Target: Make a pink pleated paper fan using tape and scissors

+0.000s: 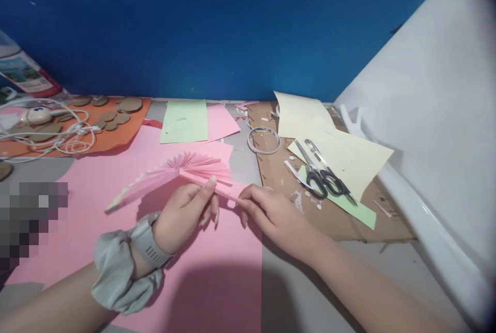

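Note:
A pleated pink paper fan is spread above a large pink sheet, its folds running out to both sides from a middle point. My left hand pinches the fan's near folded edge between thumb and fingers. Farther right, my right hand is closed on the outer end of that same folded edge. A grey watch and a grey-green scrunchie are on my left wrist. The palm sides of both hands are hidden.
Scissors, a utility knife and cream paper lie on cardboard at right. A tape roll sits nearby. Orange paper with cardboard discs, white earphones and a bottle are at left.

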{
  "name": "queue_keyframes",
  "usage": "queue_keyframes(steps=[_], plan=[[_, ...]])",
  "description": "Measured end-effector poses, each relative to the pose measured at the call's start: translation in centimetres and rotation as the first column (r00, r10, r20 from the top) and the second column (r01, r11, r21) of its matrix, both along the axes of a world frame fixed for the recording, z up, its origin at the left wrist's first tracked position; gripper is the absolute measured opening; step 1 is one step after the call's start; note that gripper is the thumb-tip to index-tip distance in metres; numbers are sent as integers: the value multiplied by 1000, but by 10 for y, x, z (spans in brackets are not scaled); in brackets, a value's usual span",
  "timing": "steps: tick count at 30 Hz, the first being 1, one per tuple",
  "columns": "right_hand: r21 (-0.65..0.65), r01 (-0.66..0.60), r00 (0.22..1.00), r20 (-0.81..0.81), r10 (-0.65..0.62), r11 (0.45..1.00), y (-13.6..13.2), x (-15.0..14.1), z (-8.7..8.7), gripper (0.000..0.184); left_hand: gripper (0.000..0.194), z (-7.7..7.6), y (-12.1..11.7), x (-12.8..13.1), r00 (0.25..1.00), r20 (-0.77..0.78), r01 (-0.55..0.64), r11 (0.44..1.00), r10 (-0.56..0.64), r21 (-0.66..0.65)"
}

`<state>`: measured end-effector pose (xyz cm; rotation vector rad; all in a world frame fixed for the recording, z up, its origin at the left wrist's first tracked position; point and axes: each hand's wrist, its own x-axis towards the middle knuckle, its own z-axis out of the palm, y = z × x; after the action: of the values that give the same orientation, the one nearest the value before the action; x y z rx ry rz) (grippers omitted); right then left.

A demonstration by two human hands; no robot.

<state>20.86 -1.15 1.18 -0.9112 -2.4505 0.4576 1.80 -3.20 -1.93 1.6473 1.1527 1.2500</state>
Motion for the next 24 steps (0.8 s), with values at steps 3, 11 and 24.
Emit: queue_keyframes(steps=[3,11,24], plan=[[-4,-8,1000,14,8,1000,-1,-2,0,31,59,-1,2,1,998,61,29,1000,-29,-7],[87,7,1000,13,-8,996,2,-5,-5,25,54,2,0,7,999,-46,-3,1000,4,15],[406,24,995,77,-60,913,10,3,-8,23,41,2,0,9,951,301,-95,992,65,86]])
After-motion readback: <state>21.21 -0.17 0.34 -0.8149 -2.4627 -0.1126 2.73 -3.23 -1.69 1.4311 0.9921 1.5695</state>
